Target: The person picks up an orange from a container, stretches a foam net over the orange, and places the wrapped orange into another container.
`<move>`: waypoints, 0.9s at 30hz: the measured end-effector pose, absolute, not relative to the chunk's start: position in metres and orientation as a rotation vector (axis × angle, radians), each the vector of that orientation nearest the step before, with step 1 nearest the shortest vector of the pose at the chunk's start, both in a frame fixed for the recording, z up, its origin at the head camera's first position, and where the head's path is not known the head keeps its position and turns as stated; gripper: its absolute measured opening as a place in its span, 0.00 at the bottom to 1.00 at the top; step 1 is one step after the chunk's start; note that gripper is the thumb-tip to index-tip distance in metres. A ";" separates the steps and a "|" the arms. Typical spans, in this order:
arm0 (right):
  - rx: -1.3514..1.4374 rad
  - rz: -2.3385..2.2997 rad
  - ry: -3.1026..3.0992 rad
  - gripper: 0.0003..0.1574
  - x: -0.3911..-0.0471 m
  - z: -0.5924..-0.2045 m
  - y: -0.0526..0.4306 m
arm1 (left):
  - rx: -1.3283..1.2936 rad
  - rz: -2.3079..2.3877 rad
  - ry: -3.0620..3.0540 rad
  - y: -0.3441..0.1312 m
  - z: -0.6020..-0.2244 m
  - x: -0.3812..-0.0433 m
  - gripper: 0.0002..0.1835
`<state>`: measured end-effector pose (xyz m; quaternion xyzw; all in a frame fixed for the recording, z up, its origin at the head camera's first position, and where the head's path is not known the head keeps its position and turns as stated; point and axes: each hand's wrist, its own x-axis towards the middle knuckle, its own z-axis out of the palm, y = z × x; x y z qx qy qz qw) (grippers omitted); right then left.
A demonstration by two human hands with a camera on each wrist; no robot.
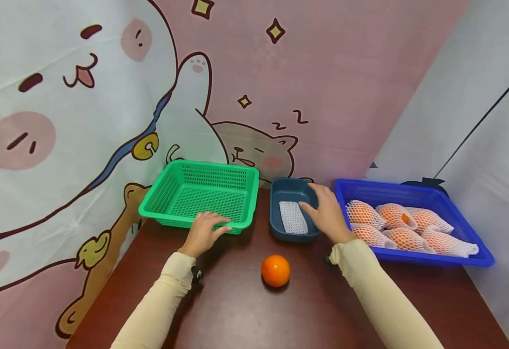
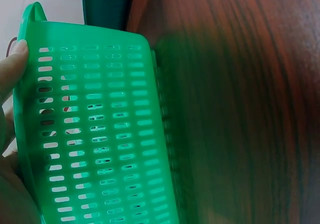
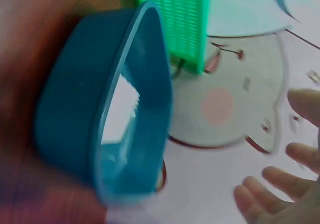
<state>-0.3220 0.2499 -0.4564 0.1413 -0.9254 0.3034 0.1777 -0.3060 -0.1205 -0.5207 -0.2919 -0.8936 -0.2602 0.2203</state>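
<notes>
My left hand is over the near side of the green basket, its fingers loosely bent with nothing seen between them. In the left wrist view the thumb lies beside the basket's rim; whether it touches cannot be told. My right hand, fingers spread and holding nothing, hovers at the right edge of the dark blue tub. A flat white foam net sleeve lies inside that tub. On the table in front of both containers sits a bare orange.
At the right stands a blue basket with several oranges in white foam nets. Under everything is a dark brown wooden table. A cloth with cartoon animals hangs behind the containers.
</notes>
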 end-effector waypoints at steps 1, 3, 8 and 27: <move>0.403 0.865 -2.697 0.42 -0.334 -0.460 0.242 | -0.805 -0.721 -2.475 -0.121 -0.521 -0.306 0.14; 0.398 0.876 -2.852 0.45 -0.355 -0.469 0.229 | -0.802 -0.731 -2.485 -0.121 -0.521 -0.307 0.15; 0.307 0.826 -3.159 0.50 -0.393 -0.496 0.214 | -0.806 -0.750 -2.496 -0.119 -0.521 -0.308 0.15; 0.298 0.628 -3.379 0.35 -0.419 -0.518 0.211 | -0.764 -0.753 -2.557 -0.122 -0.517 -0.307 0.14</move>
